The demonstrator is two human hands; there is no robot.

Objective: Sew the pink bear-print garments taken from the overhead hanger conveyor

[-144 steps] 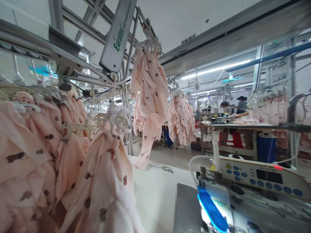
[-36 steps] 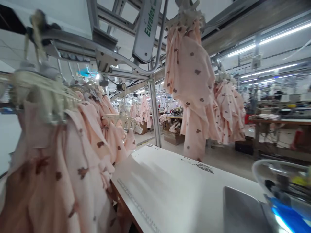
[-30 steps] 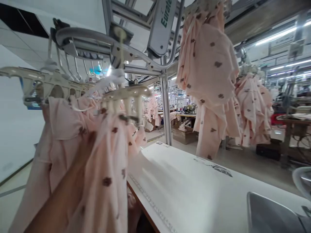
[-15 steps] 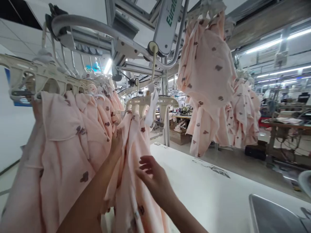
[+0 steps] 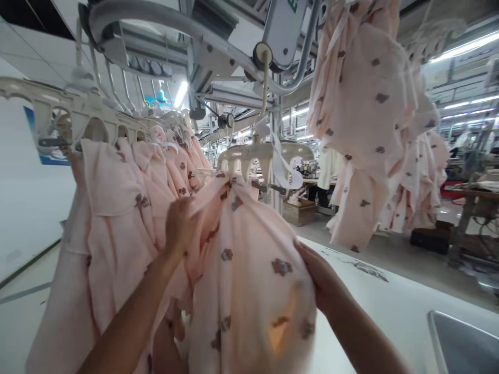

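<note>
A pale pink garment (image 5: 249, 259) with small brownish-grey prints hangs from a cream plastic hanger (image 5: 253, 156) in front of me. My left hand (image 5: 180, 227) is closed on the garment's left edge, a little below the hanger, and looks slightly blurred. At the right edge my right hand (image 5: 318, 271) has its fingers behind the cloth, which spreads wide between both hands. The right fingertips are partly hidden by the fabric. A white strip (image 5: 283, 169) dangles from the hanger. Close on the left hang several similar pink garments (image 5: 113, 208).
A curved metal rail (image 5: 175, 21) runs overhead. More pink garments (image 5: 362, 114) hang at the upper right. Below lies a white tabletop (image 5: 374, 311) with a metal-rimmed inset (image 5: 463, 343) at its right. Beyond are a cardboard box (image 5: 299, 212) and sewing workstations.
My right hand has moved right and taken the garment's right edge, spreading the cloth open. My left hand has shifted slightly left. The view has turned a little left.
</note>
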